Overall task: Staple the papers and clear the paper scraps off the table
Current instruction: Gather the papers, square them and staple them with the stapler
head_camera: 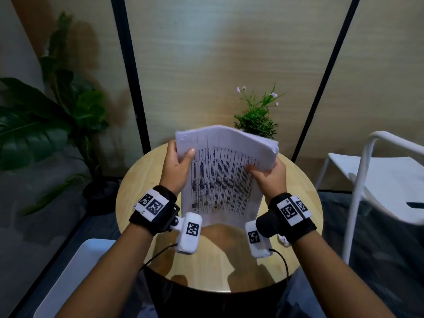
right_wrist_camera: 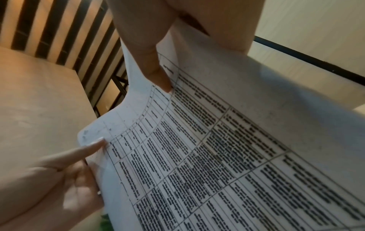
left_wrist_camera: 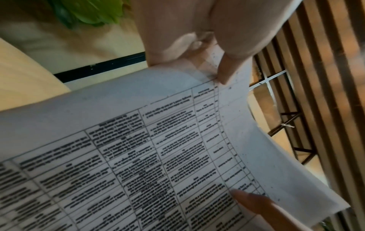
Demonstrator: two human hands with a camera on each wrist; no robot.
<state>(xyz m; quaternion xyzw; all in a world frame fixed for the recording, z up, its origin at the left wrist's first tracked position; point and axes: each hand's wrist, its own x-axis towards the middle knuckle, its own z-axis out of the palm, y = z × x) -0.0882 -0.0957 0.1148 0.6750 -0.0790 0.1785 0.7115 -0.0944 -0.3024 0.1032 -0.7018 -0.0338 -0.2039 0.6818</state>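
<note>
A stack of white papers printed with a dense table stands upright on the round wooden table, its top bending toward me. My left hand grips the stack's left edge, thumb on the front sheet. My right hand grips the right edge the same way. In the left wrist view the papers fill the frame, with the left hand's thumb pressed on them. The right wrist view shows the printed sheet pinched under the right thumb. A small white scrap lies by my right wrist. No stapler is in view.
A small potted plant with pale flowers stands at the table's far edge behind the papers. A white chair is at the right, a large leafy plant at the left, and a white surface at the near left.
</note>
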